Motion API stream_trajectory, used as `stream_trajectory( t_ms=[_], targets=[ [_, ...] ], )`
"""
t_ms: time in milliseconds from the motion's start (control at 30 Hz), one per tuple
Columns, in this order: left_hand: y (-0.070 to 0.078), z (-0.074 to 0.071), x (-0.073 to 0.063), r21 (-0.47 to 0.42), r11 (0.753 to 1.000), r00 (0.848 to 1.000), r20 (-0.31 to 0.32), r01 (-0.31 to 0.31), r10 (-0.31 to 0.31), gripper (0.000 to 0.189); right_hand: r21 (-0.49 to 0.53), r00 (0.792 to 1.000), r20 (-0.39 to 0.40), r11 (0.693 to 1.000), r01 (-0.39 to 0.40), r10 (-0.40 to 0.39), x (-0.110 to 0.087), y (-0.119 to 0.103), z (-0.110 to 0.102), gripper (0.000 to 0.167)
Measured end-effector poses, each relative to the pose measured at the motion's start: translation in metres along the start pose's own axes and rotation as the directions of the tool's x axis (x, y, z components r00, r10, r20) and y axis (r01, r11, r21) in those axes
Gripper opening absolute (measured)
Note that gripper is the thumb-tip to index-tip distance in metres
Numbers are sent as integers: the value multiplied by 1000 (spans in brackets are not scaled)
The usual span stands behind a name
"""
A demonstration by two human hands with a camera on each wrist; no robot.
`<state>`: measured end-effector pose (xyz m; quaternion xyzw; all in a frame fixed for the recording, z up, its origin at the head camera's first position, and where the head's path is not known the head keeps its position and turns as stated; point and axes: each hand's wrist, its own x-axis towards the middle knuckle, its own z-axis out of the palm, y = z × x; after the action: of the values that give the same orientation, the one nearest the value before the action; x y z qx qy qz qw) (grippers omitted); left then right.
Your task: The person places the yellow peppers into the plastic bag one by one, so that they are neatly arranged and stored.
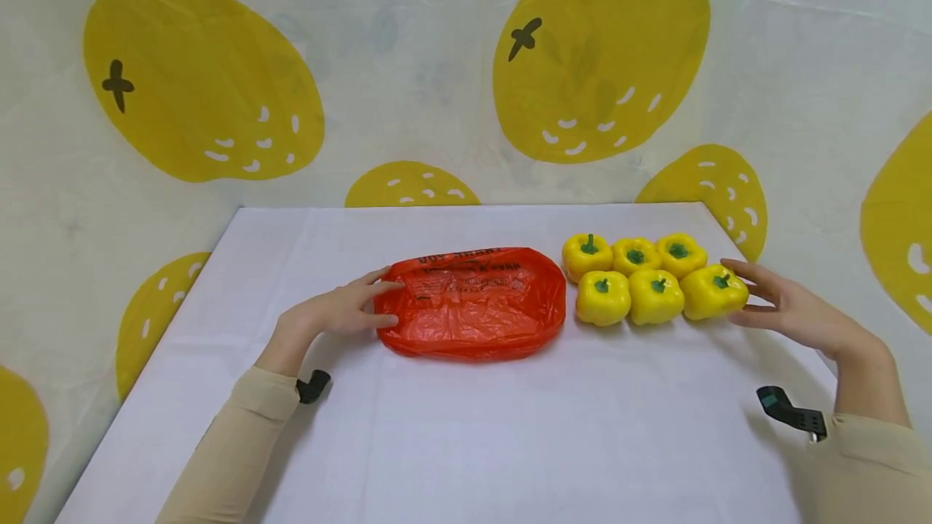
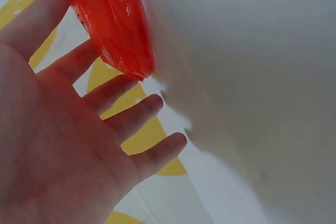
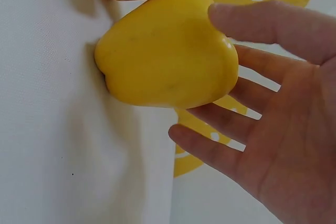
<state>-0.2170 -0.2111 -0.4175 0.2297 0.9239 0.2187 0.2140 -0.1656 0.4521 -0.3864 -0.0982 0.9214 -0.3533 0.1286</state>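
A red plastic bag (image 1: 469,306) with black print lies spread in a wide oval on the table. My left hand (image 1: 357,302) is at its left end, fingers spread, with thumb and fingertips right at the red plastic in the left wrist view. Several yellow bell peppers (image 1: 602,297) with green stems stand in two rows to the right of the bag. At the right end of the front row, my right hand (image 1: 794,306) reaches round the outer side of one bell pepper (image 3: 168,53). Its thumb touches that pepper, and the other fingers extend loosely behind and below it.
A white cloth covers the table (image 1: 466,443), whose far edge meets a hanging curtain (image 1: 422,47) printed with large yellow fruit. Black wrist straps (image 1: 313,386) show at both sleeves. The back-row peppers stand close behind the front ones.
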Motion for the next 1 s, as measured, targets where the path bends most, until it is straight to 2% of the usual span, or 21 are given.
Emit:
stream_trajectory(
  t_ms=[200,600,800,1000],
  targets=[
    [1,0,-2,-11,1000,1000,2,12,-12,73,-85,998,-63,996,5,-10,1,4,-2,77],
    [6,0,-1,4,1000,999,32,-11,11,76,-51,993,-117,998,29,-34,0,6,2,68],
    [6,0,0,17,1000,999,40,-22,21,82,-7,992,-123,1000,3,-4,0,7,4,72],
    [5,1,-1,11,1000,999,35,-23,22,83,-28,992,-117,998,-53,49,-3,6,5,78]
  ],
)
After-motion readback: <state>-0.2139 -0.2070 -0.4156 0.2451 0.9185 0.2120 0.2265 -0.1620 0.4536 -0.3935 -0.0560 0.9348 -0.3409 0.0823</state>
